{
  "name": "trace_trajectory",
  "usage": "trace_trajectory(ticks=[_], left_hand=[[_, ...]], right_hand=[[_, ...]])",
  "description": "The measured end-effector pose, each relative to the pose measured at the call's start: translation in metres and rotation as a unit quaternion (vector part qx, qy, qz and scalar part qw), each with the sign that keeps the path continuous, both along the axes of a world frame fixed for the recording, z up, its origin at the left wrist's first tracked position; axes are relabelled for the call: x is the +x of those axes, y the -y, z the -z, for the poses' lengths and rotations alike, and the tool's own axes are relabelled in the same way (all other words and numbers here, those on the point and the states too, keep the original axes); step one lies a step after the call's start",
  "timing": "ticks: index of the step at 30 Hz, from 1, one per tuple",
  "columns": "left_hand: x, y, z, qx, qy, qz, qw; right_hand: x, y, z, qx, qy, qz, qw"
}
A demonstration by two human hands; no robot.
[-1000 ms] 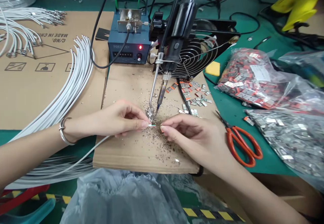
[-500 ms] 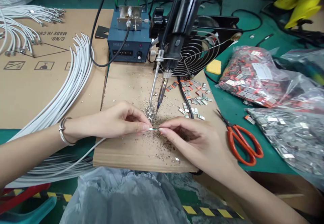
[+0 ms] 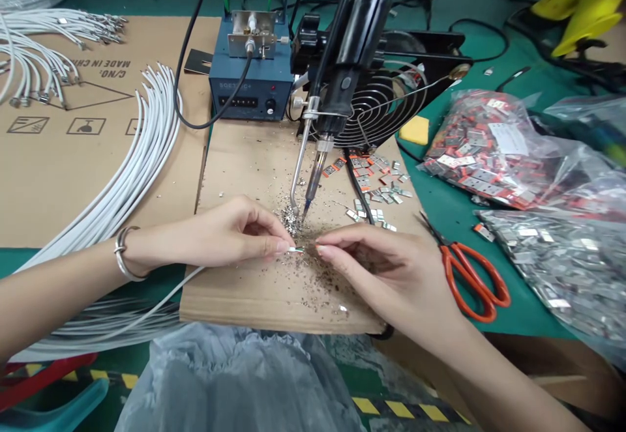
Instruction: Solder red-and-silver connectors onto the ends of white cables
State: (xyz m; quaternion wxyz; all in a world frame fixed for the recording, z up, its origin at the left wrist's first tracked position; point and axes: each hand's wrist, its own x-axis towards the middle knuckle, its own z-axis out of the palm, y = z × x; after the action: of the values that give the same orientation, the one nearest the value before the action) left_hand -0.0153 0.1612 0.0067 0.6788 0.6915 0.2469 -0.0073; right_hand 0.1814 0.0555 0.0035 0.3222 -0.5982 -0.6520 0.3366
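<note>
My left hand (image 3: 235,233) pinches a white cable (image 3: 188,277) close to its end. Thin coloured wires (image 3: 300,249) stick out past the fingertips, and the rest of the cable runs back under the wrist. A small gap to the right of those wires separates them from my right hand (image 3: 391,259). Its thumb and forefinger are pressed together; whatever may be between them is too small to make out. Just above the wires, a soldering iron (image 3: 319,165) points down beside a bent metal solder tube (image 3: 295,181). Solder crumbs (image 3: 292,220) are heaped under the tips.
Left lies a bundle of white cables (image 3: 151,152) on cardboard (image 3: 59,178). Behind stand a blue solder feeder (image 3: 249,90) and a black fan (image 3: 372,106). Small metal connector parts (image 3: 379,194), orange-handled scissors (image 3: 476,279) and bags of parts (image 3: 489,145) are on the right.
My right hand has drawn a little to the right, away from the wire ends that its fingertips were at. My left hand keeps its hold on the cable.
</note>
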Motion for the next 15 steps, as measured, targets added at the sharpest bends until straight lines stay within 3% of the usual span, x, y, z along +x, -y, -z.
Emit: trace_trajectory(ticks=[5, 10, 15], left_hand=[[-0.002, -0.001, -0.001, -0.054, -0.047, -0.054, 0.996], [0.001, -0.002, 0.000, -0.032, -0.051, -0.089, 0.994], [0.006, -0.003, -0.003, -0.027, -0.031, -0.097, 0.994]], right_hand=[[0.001, -0.008, -0.001, -0.091, -0.125, 0.005, 0.988], [-0.004, -0.027, -0.002, -0.218, -0.252, 0.045, 0.942], [-0.006, -0.036, 0.002, -0.224, -0.331, 0.050, 0.915]])
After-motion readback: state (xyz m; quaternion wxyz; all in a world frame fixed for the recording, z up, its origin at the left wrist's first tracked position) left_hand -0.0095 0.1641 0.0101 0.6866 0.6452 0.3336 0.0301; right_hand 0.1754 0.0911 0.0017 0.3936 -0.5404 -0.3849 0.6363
